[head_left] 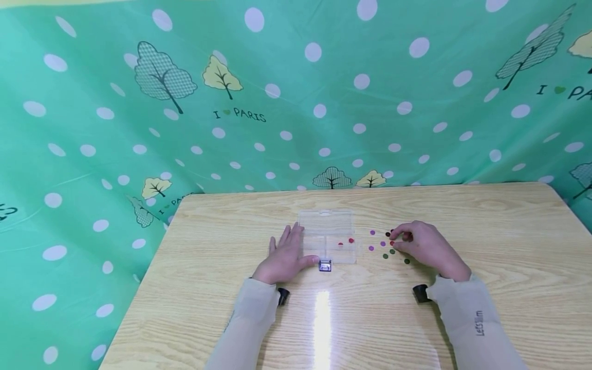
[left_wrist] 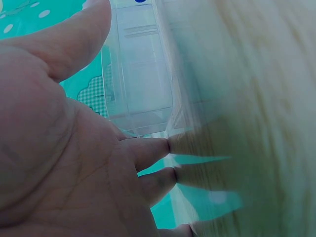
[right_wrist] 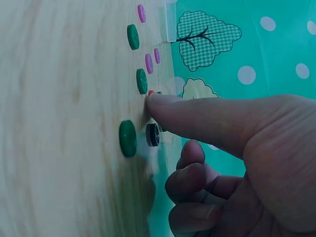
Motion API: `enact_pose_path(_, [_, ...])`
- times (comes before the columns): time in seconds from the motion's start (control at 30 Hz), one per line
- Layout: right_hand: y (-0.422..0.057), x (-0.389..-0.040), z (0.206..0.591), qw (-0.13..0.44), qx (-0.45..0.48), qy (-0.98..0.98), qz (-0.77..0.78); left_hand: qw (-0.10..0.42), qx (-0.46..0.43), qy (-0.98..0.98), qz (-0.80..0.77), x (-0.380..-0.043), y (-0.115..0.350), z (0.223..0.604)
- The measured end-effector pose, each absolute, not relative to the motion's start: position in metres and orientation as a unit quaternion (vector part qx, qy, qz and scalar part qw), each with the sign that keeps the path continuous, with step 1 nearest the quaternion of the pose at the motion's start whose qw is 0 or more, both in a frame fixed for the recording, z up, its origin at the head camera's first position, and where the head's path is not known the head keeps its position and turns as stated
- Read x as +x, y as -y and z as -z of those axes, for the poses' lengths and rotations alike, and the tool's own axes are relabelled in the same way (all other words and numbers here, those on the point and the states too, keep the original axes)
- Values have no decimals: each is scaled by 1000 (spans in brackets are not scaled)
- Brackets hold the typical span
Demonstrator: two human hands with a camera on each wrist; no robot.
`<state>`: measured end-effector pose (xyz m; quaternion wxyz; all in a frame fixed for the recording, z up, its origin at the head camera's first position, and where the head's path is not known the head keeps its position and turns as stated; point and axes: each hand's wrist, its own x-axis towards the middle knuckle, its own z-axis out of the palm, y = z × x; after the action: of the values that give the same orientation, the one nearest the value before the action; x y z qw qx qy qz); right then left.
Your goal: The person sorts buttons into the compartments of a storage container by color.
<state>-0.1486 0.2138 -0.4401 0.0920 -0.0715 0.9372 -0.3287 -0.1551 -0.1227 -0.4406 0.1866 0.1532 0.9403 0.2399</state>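
Observation:
A clear plastic box [head_left: 314, 247] lies with its lid [head_left: 326, 221] folded back; two red buttons [head_left: 351, 240] are in its right compartment. My left hand [head_left: 284, 259] rests at the box's left side, fingers straight and spread, thumb by the front edge. To the right, my right hand [head_left: 425, 246] pinches at a red button [head_left: 392, 243] on the table between thumb and index finger. In the right wrist view the thumb mostly covers this red button [right_wrist: 151, 92], and its other fingers are curled. Around it lie green buttons [right_wrist: 128, 138], black buttons [right_wrist: 152, 135] and purple buttons [right_wrist: 149, 63].
A small blue-edged piece [head_left: 325, 265] is at the box's front edge. The wooden table [head_left: 208, 308] reaches back to a green dotted cloth [head_left: 287, 103]. Black wrist mounts [head_left: 421, 293] sit under both sleeves. A bright light reflection falls on the table's front.

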Motion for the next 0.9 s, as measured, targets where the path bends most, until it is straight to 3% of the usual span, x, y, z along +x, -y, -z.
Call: enact_pose_path(0.9, [-213,-150,442,95,-76,-938,326,188,157,-938,-244,-156,123,442])
